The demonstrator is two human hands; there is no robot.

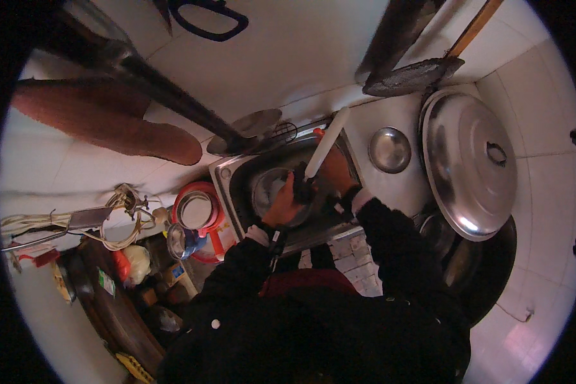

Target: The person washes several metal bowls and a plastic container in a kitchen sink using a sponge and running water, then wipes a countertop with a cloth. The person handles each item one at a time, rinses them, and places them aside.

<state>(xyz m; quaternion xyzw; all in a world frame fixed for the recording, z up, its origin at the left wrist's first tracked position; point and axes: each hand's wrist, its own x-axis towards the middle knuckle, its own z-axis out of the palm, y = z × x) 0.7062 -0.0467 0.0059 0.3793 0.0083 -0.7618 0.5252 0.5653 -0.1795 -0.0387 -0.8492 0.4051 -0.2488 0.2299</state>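
Note:
Both my hands are over a stainless steel sink (350,151). My left hand (284,205) is closed around a small dark object (305,185) that I cannot make out clearly. It sits at the lower end of a white tube (327,141), above a round bowl (266,185) in the basin. My right hand (337,170) reaches into the sink's right side, partly behind the tube. Its fingers are near a red tap handle (318,132), and their grip is hidden.
Right of the sink stand a small metal bowl (390,150) and a large steel lid (470,165). Red basins (216,192) and a saucepan-like metal container (195,211) are at left. A dark long-handled utensil (173,93) hangs above, beside a brown hanging item (110,125).

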